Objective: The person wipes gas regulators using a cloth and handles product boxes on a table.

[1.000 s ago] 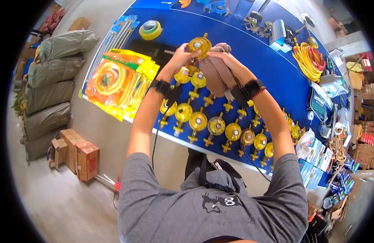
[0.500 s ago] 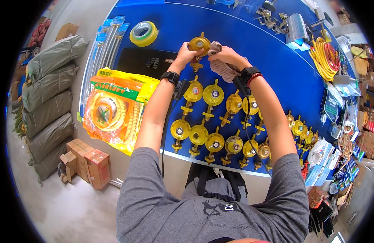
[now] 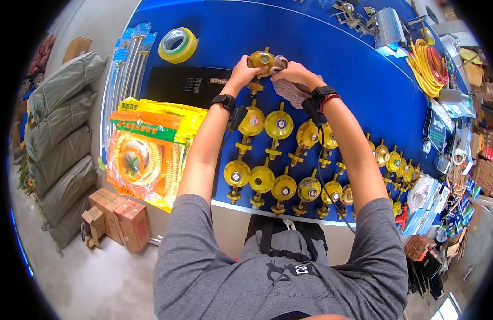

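Over the blue table, the left hand grips a regulator, the right hand a cloth. Wiping seems unfinished, overall progress unclear.

Glossy metal regulator — matt cloth

Cloth part-hidden, table cut off, labels illegible

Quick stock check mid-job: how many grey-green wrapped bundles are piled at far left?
5, in one pile: top bundle, second bundle, third bundle, fourth bundle and bottom bundle, the one beside the cardboard boxes. More may be hidden behind.
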A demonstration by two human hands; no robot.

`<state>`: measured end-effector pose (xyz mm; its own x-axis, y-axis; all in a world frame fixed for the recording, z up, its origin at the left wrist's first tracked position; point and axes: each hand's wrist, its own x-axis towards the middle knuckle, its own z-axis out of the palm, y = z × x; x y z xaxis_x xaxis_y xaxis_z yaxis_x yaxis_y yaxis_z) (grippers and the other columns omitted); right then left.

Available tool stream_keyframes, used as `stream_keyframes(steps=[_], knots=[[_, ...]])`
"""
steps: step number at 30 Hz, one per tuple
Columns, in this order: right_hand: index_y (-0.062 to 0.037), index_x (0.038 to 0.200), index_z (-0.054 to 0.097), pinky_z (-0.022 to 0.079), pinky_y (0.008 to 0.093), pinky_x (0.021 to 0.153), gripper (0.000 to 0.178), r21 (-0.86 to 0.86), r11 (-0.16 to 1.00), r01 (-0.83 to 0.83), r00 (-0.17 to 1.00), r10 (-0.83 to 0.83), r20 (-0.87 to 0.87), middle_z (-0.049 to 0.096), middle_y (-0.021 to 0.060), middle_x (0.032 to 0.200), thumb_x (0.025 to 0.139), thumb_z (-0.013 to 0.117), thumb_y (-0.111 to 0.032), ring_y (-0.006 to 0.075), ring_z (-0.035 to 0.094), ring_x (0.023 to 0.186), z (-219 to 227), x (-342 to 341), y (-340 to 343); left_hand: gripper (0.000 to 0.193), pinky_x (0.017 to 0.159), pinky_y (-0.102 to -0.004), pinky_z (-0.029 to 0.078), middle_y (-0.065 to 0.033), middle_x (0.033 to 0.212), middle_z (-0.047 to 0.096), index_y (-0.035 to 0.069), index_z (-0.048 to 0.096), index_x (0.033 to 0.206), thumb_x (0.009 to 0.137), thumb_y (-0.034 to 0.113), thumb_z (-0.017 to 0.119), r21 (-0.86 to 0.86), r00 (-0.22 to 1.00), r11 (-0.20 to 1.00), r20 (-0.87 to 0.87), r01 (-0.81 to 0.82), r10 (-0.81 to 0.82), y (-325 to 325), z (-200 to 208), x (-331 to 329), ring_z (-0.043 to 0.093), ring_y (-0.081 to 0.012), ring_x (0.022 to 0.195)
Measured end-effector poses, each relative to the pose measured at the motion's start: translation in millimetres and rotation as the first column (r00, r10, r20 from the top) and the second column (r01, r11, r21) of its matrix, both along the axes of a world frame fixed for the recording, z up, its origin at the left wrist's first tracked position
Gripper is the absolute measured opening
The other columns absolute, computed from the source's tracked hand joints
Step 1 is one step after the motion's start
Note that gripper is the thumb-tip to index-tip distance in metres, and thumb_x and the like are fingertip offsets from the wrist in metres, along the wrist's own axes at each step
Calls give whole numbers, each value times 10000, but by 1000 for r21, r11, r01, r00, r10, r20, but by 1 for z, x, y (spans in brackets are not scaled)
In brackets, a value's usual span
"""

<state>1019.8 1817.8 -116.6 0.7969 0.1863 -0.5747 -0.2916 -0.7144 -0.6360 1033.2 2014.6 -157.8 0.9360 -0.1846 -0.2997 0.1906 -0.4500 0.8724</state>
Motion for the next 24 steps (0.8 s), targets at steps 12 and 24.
stream_keyframes(steps=[12,24], knots=[[-59,1027,625,456,357,784,552,-31,999,-5,999,7,50,632,143,1023,609,698,-412,275,602,925,10,-13,4,724,687,-336,505,-185,882,623,-49,462,1058,692,533,690,466,999,884,2,39,-45,-3,10,0,630,-260,838],[-60,1027,627,459,354,826,594,11,984,179,962,-177,206,635,164,1007,638,690,-505,308,598,965,29,-40,-10,705,552,-282,504,-137,879,608,-73,474,1084,698,466,714,303,997,953,-70,4,18,6,4,-3,611,-168,675]])
